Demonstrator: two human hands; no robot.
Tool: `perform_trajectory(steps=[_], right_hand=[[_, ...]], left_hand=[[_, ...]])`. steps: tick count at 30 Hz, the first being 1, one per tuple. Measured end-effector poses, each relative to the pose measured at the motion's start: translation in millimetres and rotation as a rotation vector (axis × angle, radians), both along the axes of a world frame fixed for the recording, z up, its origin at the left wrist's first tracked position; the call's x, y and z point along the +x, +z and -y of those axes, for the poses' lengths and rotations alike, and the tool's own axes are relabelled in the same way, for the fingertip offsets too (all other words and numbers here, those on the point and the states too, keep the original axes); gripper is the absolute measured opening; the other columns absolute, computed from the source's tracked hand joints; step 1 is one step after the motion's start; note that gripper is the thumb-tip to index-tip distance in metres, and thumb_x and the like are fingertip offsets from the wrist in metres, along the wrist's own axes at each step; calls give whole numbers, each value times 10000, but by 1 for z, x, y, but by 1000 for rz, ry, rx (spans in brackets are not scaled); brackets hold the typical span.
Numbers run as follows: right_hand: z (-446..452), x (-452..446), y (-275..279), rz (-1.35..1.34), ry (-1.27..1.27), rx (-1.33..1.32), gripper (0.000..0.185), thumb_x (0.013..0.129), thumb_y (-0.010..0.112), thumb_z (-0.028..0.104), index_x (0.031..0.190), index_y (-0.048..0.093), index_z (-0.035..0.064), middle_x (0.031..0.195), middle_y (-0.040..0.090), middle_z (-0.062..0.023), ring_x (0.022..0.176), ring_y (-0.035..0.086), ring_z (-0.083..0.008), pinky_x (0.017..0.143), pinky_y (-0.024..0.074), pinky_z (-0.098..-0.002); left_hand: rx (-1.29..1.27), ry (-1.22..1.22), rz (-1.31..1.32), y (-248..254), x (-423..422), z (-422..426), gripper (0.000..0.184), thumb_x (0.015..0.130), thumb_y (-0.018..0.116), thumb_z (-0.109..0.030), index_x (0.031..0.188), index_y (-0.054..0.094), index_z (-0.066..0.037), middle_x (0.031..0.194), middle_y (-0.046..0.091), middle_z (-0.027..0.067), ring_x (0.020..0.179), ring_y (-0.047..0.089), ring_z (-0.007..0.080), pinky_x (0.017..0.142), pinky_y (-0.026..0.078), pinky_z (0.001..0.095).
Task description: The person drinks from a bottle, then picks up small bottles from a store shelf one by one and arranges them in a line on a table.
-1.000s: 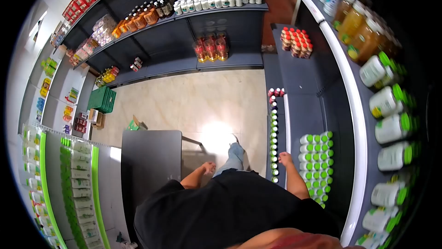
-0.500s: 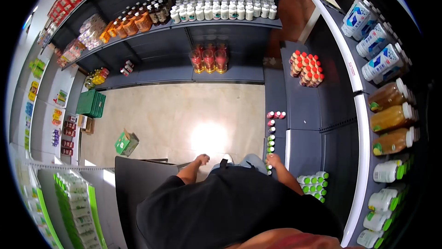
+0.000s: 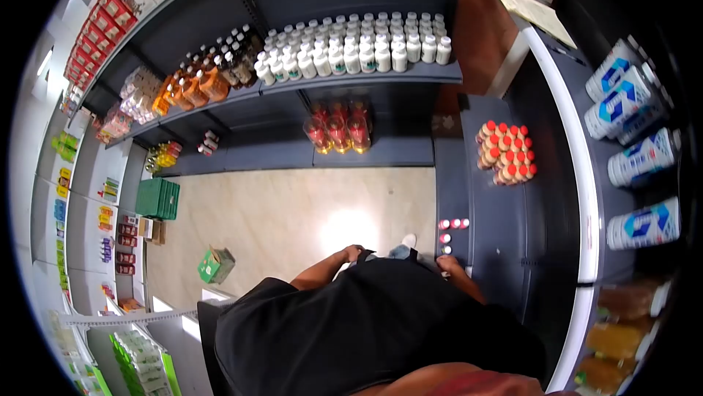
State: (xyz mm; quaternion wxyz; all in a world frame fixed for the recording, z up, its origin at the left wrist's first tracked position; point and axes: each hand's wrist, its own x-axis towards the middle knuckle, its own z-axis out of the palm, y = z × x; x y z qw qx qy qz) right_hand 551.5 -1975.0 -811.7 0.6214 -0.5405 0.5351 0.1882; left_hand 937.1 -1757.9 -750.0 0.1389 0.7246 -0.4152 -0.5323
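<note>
Viewpoint has advanced along the aisle since the earlier frame: the green carton (image 3: 216,265) on the floor (image 3: 293,205) now lies nearer the body, and the line of small bottles (image 3: 444,238) beside the right hand (image 3: 452,265) shows only its far end. Right hand is low, just beside the nearest visible bottle, over the edge of the low shelf (image 3: 449,176); contact cannot be confirmed, and whether its fingers are apart or closed on something cannot be told. Left hand (image 3: 353,252) is at the front of the black shirt (image 3: 329,323), nothing visible in it; finger spacing unclear. Red-capped bottles (image 3: 505,154) stand grouped farther along, upright. Handling note, as judgement: the small bottles look easy to topple, so the right hand is best kept slow, wrist high, fingers meeting one bottle from above, forearm clear of its neighbours.
</note>
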Motion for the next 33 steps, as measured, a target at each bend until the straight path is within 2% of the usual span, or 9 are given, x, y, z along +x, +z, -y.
perform_trajectory(steps=[3,5,8,13,18,21,23,27,33], right_hand=[[76,7,-52,417,-610,746,209,864,556,298,941,580,105,641,559,-59,461,500,-190,431,405,-388],[98,49,15,-57,-242,37,233,899,533,298,1007,574,95,684,581,-54,509,524,-159,424,400,-352],[135,80,-4,123,-434,-82,237,905,529,303,1052,579,123,772,615,-40,566,560,-138,427,395,-304],[187,176,78,155,-592,-129,230,878,552,327,1045,593,175,768,630,-14,562,579,-110,404,368,-275],[249,296,138,543,-482,-391,195,904,565,180,1049,611,58,838,622,-27,684,576,-105,557,450,-257],[307,384,226,660,-334,-871,238,877,578,82,1103,573,10,950,638,-70,879,610,-153,785,482,-274],[337,438,293,837,-459,-890,259,859,590,69,1110,570,12,1045,636,-103,962,612,-175,823,480,-297],[374,500,389,655,-235,-1298,359,773,611,84,1130,565,77,1157,552,-143,1018,564,-332,850,468,-395],[399,542,366,339,-203,-1256,576,789,600,155,1332,430,238,1277,487,-123,1078,526,-373,886,466,-450]], left_hand=[[4,46,160,56,29,73,475,786,576,-446,1097,644,-94,1007,675,159,954,642,280,859,494,349],[-41,147,155,26,61,113,477,790,577,-453,1095,636,-91,935,683,153,869,651,258,800,506,358],[-185,221,-160,72,88,182,340,838,585,-228,1136,602,-66,828,662,95,699,615,149,651,501,306],[-428,206,-119,133,134,303,329,860,582,-192,1160,577,-56,893,660,114,804,632,174,755,502,315],[-958,95,116,210,189,425,357,776,597,-57,1131,570,-78,1261,484,163,962,594,265,783,510,319],[-842,63,169,252,211,473,459,777,629,-92,1222,534,-149,1431,297,169,877,616,267,812,500,361],[-846,77,133,244,222,496,503,775,637,-90,1258,513,-158,1473,197,191,878,621,261,831,500,361],[-834,114,-124,219,232,527,549,781,640,-72,1303,472,-100,1483,107,237,931,625,257,875,490,349],[-916,129,-381,221,242,545,502,829,578,36,1309,446,-26,1514,152,134,1195,470,206,930,442,305]])
